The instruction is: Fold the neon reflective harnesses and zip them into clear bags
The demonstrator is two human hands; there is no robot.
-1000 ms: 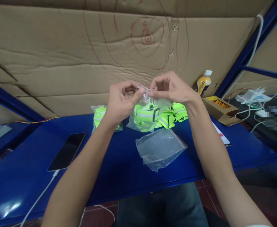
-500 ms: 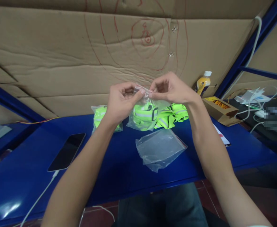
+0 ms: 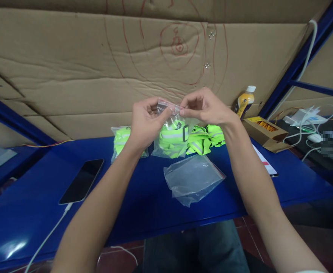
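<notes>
Between my hands hangs a clear zip-lock bag (image 3: 170, 142) holding a folded neon-green reflective strap with a black buckle. My left hand (image 3: 148, 120) pinches the bag's top edge near the middle, thumb pressed on the plastic. At the right end of that edge, my right hand (image 3: 207, 108) pinches with thumb and fingertip. Behind and to the right lie loose green reflective straps (image 3: 199, 141). Partly hidden by my left wrist is another bagged green strap (image 3: 121, 140). Flat clear plastic bags (image 3: 193, 178) lie on the blue surface in front.
A black phone (image 3: 82, 181) on a white cable lies left on the blue shelf (image 3: 143, 204). At right are a cardboard box (image 3: 265, 133), a yellow bottle with white cap (image 3: 244, 101), a white-and-red flat item (image 3: 265, 161) and tangled cables. A cardboard wall (image 3: 69, 57) stands behind.
The bag's top edge has straightened a little between my fingers, and its left corner now shows more clearly. Both hands stay nearly in place; the view has shifted very slightly.
</notes>
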